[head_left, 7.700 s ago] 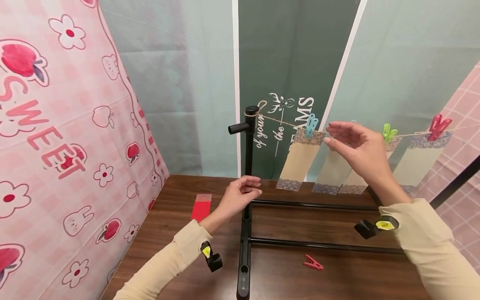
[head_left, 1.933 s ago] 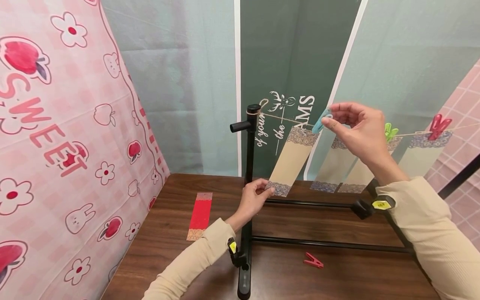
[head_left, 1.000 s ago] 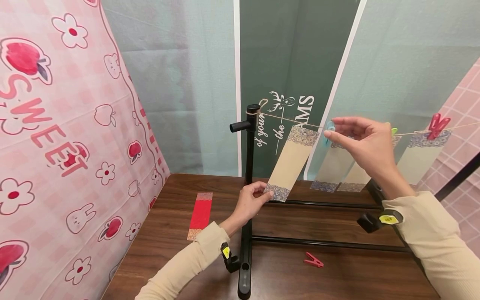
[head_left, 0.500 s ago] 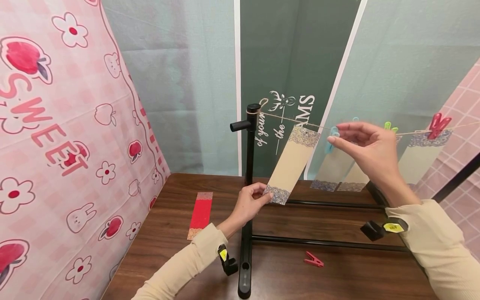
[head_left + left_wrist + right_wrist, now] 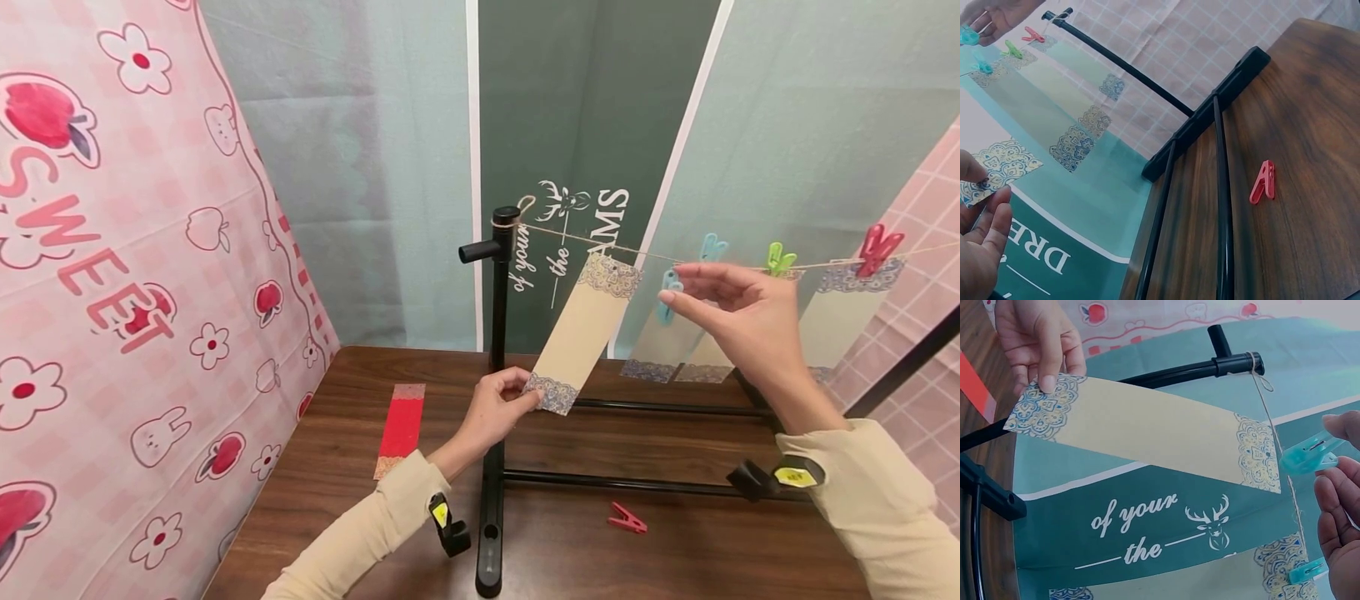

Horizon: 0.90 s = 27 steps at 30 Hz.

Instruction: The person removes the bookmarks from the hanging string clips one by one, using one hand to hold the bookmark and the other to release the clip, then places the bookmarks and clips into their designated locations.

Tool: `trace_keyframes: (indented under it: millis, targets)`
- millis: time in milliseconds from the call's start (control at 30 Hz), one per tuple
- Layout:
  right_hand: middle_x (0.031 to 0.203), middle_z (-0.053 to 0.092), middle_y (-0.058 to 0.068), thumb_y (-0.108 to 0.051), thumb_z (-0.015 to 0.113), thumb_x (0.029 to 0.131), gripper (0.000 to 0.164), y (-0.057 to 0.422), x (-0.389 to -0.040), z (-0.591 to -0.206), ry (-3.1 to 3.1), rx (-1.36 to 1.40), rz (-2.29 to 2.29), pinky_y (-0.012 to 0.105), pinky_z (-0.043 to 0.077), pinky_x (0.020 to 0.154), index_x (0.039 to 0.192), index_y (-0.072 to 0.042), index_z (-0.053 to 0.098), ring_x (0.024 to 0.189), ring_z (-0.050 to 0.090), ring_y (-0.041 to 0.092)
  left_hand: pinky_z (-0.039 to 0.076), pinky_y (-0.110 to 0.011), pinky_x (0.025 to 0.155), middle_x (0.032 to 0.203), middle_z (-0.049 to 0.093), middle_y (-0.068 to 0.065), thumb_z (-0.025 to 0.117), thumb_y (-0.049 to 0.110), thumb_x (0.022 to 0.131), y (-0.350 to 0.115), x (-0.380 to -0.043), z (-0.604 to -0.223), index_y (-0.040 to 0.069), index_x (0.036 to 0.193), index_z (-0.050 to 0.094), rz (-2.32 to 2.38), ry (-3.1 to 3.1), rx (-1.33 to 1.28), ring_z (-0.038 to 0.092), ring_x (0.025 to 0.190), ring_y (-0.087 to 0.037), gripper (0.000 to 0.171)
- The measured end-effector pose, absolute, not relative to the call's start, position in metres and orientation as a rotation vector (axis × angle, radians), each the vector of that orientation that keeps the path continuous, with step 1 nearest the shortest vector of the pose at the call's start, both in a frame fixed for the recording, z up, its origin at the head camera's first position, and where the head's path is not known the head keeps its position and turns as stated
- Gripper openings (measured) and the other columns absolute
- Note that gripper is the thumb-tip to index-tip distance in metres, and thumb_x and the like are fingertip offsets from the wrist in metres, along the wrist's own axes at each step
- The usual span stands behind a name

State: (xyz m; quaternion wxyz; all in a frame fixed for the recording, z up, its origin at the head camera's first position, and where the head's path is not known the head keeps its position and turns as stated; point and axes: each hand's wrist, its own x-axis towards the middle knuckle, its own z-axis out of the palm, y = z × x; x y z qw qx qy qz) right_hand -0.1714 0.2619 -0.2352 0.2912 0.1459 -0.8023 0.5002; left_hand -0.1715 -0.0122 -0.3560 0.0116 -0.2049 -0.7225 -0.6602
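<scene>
Between thumb and fingers, my left hand pinches the lower end of a cream bookmark with blue lace-patterned ends. The bookmark slants up to the right, its upper end close to the twine and with no clothespin on it. My right hand pinches a light blue clothespin, held right of the bookmark and apart from it. Farther along the twine, similar bookmarks hang from another blue clothespin, a green clothespin and a red clothespin; my right hand partly covers them.
A black stand's post carries the twine's left end, with a short peg near its top. Two black bars run low across the wooden table. A red bookmark and a loose red clothespin lie there.
My left hand has moved from beside the post to the cream bookmark's lower end. My right hand has taken the blue clothespin off the bookmark and twine, then drawn it down and right.
</scene>
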Motion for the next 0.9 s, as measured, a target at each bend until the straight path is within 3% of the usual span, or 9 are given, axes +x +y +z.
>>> trace_keyframes:
  millis: [367,600,900]
  targets:
    - [0.089,0.072,-0.009,-0.003,0.08,0.078,0.033,0.264,-0.166,-0.247,-2.185,0.35,1.308,0.014,0.047,0.067,0.11,0.002,0.071,0.082,0.065,0.007,0.048,-0.019,0.061,0.086,0.066,-0.012,0.065,-0.002,0.087,-0.018,-0.169,-0.357,-0.009,0.096,0.066,-2.055,-2.267,-0.639,0.058,0.071,-0.006,0.01]
    - [0.083,0.071,-0.007,-0.004,0.081,0.078,0.032,0.264,-0.163,-0.256,-2.206,0.339,1.288,0.016,0.044,0.057,0.108,0.0,0.072,0.076,0.063,0.008,0.046,-0.019,0.056,0.081,0.065,-0.008,0.066,-0.004,0.087,-0.023,-0.166,-0.359,-0.009,0.094,0.065,-2.066,-2.293,-0.676,0.056,0.066,-0.008,0.009]
    - [0.086,0.071,-0.006,-0.004,0.08,0.078,0.033,0.264,-0.159,-0.265,-2.225,0.345,1.297,0.016,0.046,0.062,0.11,0.0,0.071,0.079,0.063,0.01,0.048,-0.023,0.06,0.081,0.064,-0.007,0.066,-0.004,0.087,-0.029,-0.161,-0.358,-0.009,0.094,0.066,-2.1,-2.285,-0.636,0.056,0.067,-0.009,0.009]
